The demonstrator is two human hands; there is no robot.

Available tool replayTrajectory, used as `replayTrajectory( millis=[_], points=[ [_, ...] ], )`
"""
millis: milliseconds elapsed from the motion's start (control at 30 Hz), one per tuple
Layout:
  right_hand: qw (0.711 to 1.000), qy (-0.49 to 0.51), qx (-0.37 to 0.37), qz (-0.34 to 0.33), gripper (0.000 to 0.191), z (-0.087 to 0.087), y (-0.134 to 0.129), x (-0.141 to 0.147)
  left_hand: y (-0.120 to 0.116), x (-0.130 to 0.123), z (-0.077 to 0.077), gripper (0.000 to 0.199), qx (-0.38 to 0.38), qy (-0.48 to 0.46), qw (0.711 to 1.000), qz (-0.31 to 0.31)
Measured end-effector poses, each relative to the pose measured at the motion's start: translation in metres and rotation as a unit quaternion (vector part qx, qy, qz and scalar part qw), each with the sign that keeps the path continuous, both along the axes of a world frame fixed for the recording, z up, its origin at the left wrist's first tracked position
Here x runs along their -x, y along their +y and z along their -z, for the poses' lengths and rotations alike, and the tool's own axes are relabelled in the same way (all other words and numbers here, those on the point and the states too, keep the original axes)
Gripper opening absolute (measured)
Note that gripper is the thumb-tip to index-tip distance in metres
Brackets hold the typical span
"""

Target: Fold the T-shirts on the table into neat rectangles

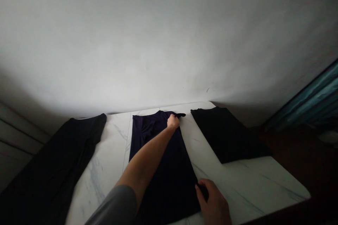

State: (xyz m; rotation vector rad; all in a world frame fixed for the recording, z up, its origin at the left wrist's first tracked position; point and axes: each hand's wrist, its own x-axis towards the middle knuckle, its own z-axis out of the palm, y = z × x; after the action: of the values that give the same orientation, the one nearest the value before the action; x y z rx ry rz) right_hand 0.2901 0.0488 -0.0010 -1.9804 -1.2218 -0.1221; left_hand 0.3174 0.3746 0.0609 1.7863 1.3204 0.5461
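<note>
The left hand (173, 122) pinched the far right corner of the long, dark-purple cloth garment (175, 172), while the right hand (215, 204), well apart, pinched its right edge.

The white desk (253, 182), marbled with grey-blue veins and rounded at its right-hand corners, carries three dark pieces of cloth. A black garment (52, 168) covers its left side, a dark purple garment (174, 168) lies across the middle, rumpled near its far end, and a black cloth (229, 133) lies flat on the right.
</note>
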Motion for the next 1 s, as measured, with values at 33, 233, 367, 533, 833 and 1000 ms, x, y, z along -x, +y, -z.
replayTrajectory(
  millis=[33,233,367,533,833,1000],
  points=[
    [1.000,-0.006,-0.016,-0.022,0.026,-0.003,0.001,0.004,0.006,0.008,-0.001,0.026,0.016,-0.034,0.999,-0.027],
    [0.977,-0.094,-0.043,-0.185,0.051,-0.004,0.005,0.038,0.026,0.102,0.006,0.035,0.097,-0.213,0.960,-0.154],
    [0.976,-0.115,-0.016,-0.182,0.067,0.003,0.005,0.053,0.034,0.132,0.015,0.028,0.140,-0.252,0.938,-0.192],
    [0.976,-0.118,-0.026,-0.183,0.054,-0.001,0.002,0.052,0.046,0.125,0.017,0.044,0.112,-0.251,0.938,-0.213],
    [0.971,-0.149,-0.034,-0.186,0.035,-0.004,0.007,0.066,0.052,0.145,0.025,0.039,0.058,-0.187,0.963,-0.186],
    [0.966,-0.156,-0.022,-0.203,0.032,-0.004,0.003,0.064,0.057,0.147,0.030,0.054,0.028,-0.137,0.975,-0.172]
  ],
)
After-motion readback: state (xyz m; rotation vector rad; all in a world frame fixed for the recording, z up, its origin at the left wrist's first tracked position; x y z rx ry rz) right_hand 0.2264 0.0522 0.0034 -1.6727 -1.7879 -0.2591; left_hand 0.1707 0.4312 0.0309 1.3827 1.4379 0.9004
